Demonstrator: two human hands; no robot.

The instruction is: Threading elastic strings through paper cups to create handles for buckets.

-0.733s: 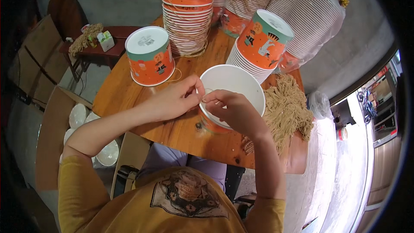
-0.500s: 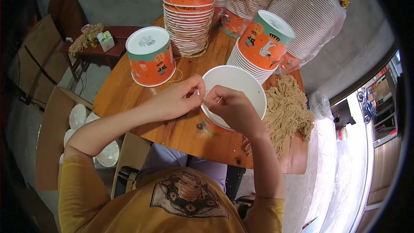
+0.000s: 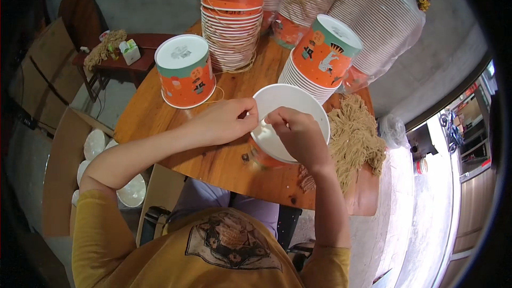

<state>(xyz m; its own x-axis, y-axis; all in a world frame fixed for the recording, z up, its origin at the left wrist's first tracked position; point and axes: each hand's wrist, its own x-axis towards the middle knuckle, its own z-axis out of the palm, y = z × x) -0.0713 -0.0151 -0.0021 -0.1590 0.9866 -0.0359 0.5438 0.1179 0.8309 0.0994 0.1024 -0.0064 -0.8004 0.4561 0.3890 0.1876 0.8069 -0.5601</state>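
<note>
A paper bucket (image 3: 314, 108), white inside and orange outside, stands mouth-up on the wooden table in front of me. At its left rim my left hand (image 3: 233, 121) is closed, with the fingers curled against the edge; what lies between them is hidden. My right hand (image 3: 298, 134) reaches over the mouth, its thumb and fingers pinched together just inside the left wall. A small pale bit, seemingly cord, shows by those fingertips. Right of the bucket lies a heap of tan cords (image 3: 354, 133).
An upside-down orange and green bucket (image 3: 186, 82) stands at left. Behind it rises a stack of orange buckets (image 3: 233, 29) draped with cords. Another stack (image 3: 325, 56) leans at right, before bagged stacks (image 3: 368, 16). A cardboard box (image 3: 58, 181) with white buckets sits at lower left.
My right hand has moved slightly right and away from the left hand, opening a small gap between them. The left hand stays by the rim.
</note>
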